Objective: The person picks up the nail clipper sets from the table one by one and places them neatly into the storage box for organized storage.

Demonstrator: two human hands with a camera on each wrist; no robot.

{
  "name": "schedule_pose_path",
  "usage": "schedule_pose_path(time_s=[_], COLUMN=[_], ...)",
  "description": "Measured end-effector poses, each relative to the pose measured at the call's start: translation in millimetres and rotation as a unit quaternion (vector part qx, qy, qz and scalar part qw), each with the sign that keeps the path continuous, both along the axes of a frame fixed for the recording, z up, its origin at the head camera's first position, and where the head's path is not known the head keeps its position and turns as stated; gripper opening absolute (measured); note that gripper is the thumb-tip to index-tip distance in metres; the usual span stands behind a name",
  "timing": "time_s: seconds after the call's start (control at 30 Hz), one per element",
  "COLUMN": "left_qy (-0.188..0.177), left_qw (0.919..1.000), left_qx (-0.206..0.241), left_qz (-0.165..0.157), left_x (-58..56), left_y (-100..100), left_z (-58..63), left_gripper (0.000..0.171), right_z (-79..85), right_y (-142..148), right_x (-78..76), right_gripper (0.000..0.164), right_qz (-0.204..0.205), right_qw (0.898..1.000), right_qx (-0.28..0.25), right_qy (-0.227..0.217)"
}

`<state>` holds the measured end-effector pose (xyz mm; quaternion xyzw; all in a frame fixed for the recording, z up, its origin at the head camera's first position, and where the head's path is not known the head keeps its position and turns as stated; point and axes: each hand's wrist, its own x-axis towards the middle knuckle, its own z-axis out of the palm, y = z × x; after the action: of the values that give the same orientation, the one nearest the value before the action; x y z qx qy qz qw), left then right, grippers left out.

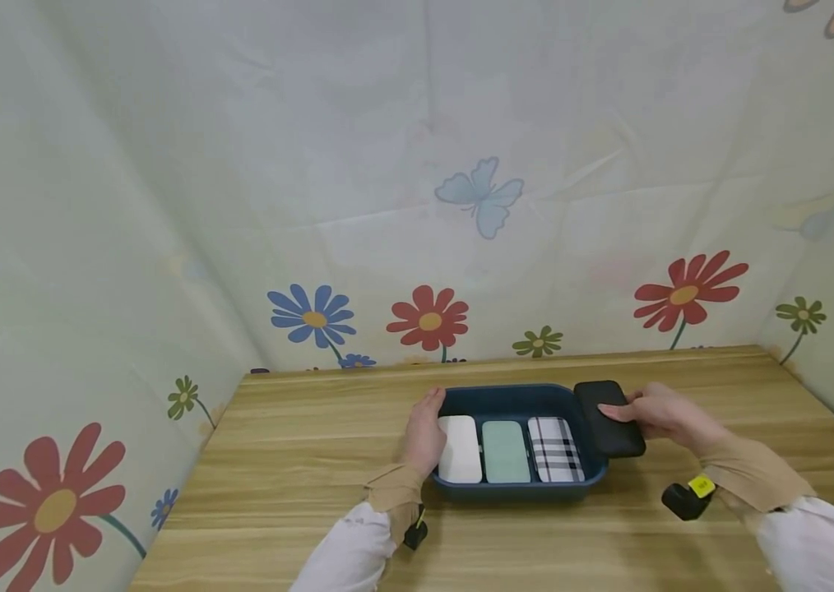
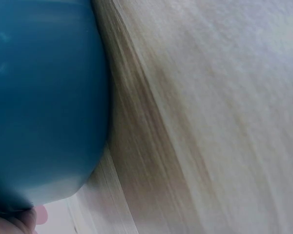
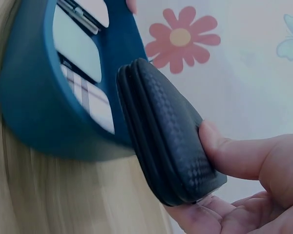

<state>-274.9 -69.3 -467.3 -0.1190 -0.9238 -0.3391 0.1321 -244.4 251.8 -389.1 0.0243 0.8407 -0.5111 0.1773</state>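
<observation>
A dark blue plastic bin (image 1: 513,492) sits on the table. Inside it stand a white case (image 1: 460,449), a pale green case (image 1: 506,451) and a plaid case (image 1: 556,449) in a row. My left hand (image 1: 426,436) grips the bin's left end, fingertips by its far corner. Over the bin's right rim, my right hand (image 1: 664,418) pinches a black wallet (image 1: 609,419), thumb on top and fingers beneath. In the right wrist view the wallet (image 3: 161,136) shows a woven-looking face and rounded double-layered edges.
The wood-grain table (image 1: 298,460) extends on both sides of the bin. Behind it hangs a pale curtain (image 1: 358,181) printed with flowers and butterflies. Each wrist carries a small black camera (image 1: 687,500) on a tan band.
</observation>
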Motion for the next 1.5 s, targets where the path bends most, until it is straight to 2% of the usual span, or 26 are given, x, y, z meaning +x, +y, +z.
schedule_pose_path(time_s=[0.27, 0.57, 0.63, 0.87, 1.07, 1.13, 1.3, 1.5], left_qy=[0.011, 0.011, 0.011, 0.018, 0.004, -0.004, -0.006, -0.004], left_qw=[0.9999, 0.9999, 0.9999, 0.9997, 1.0000, 1.0000, 1.0000, 1.0000], left_qx=[-0.001, -0.005, -0.004, -0.012, -0.008, -0.004, -0.004, 0.004], left_qz=[-0.003, -0.007, -0.006, -0.005, -0.002, -0.002, -0.001, -0.003], left_x=[0.0, -4.6, -4.6, -6.6, -4.7, -3.5, -2.1, -1.5], left_y=[-0.2, -0.6, -0.7, -1.5, -1.5, -1.1, -0.8, -0.8], left_z=[-2.1, -4.5, -4.3, -5.3, -3.6, -2.5, -0.9, -0.3], left_gripper=[0.052, 0.053, 0.053, 0.054, 0.054, 0.055, 0.055, 0.054], right_z=[0.4, -1.8, -2.9, -7.7, -15.6, -17.4, -23.1, -28.0], right_y=[-26.2, -52.2, -57.7, -75.3, -94.2, -99.8, -110.9, -118.7], right_x=[-1.2, -5.7, -7.1, -11.4, -14.5, -14.4, -13.1, -12.0], right_gripper=[0.057, 0.043, 0.043, 0.069, 0.040, 0.036, 0.018, 0.017], right_qz=[0.019, 0.031, 0.026, 0.025, 0.019, 0.016, 0.000, 0.000], right_qw=[0.999, 0.999, 0.999, 0.999, 0.996, 0.995, 0.997, 0.999], right_qx=[-0.014, -0.038, -0.041, -0.034, -0.085, -0.094, -0.073, -0.045], right_qy=[0.021, 0.021, 0.018, 0.016, 0.017, 0.014, 0.019, 0.027])
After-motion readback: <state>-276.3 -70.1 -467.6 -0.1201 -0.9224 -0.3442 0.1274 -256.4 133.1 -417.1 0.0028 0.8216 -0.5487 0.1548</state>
